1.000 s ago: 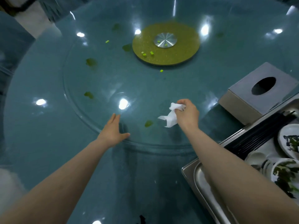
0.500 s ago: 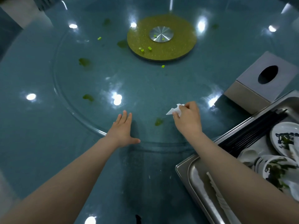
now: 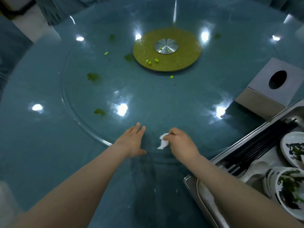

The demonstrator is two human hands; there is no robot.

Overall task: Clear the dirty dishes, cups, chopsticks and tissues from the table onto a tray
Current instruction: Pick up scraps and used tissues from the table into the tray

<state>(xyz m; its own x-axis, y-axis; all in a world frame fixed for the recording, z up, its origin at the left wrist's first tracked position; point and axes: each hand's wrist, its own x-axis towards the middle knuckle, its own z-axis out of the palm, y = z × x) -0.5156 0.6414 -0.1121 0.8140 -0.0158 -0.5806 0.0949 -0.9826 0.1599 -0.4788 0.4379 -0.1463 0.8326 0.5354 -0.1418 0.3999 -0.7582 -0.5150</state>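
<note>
One tissue (image 3: 162,142) (half hidden by right hand (image 3: 181,143))

Restaurant: glass turntable (image 3: 79,102), tray (image 3: 246,139)

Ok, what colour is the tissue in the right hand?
White, clearest in the head view: tissue pinched by the right hand.

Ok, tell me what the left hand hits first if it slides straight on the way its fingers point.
Probably nothing solid nearby. The left hand lies flat on the glass turntable, fingers aimed up-table, slightly right; the bare glass ahead looks free until the gold center disc, though depth is uncertain.
</note>
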